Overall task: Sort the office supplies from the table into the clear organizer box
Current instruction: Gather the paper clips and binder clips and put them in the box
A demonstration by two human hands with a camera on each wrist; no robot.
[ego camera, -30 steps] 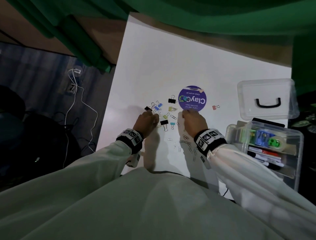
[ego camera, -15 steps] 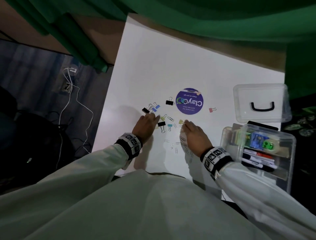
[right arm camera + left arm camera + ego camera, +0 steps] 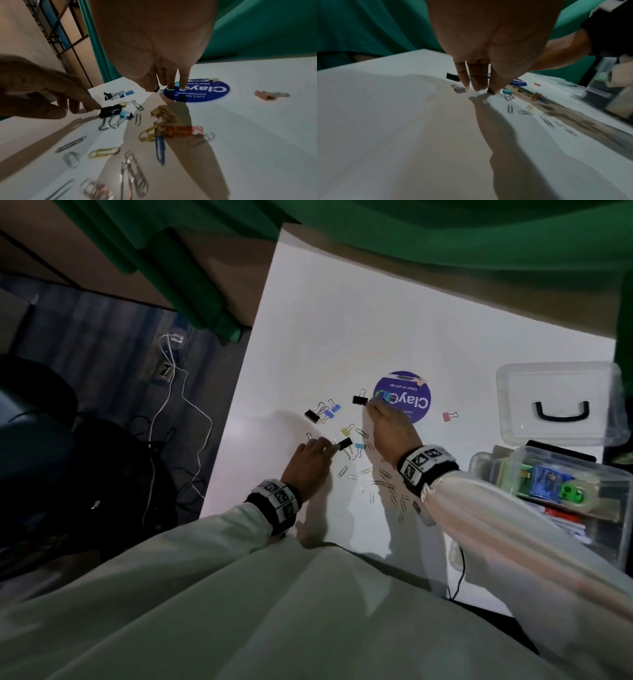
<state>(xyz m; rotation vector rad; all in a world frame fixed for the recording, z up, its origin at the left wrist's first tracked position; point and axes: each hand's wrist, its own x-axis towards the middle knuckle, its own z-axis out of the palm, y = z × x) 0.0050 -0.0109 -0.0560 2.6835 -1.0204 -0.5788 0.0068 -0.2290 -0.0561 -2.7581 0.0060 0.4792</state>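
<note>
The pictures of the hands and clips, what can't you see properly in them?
- Head view: the right hand covers its own fingertips and some paper clips under it.
- Left wrist view: the left hand hides its grip on the black clip.
- Head view: the organizer box holds blurred items, cut off at the edge.
- Right wrist view: nearest paper clips are blurred.

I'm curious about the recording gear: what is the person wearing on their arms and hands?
Both hands, left hand and right hand, are bare. Each wrist carries a black band with white square black-patterned marker tags. Long, loose, pale off-white sleeves cover both arms.
</note>
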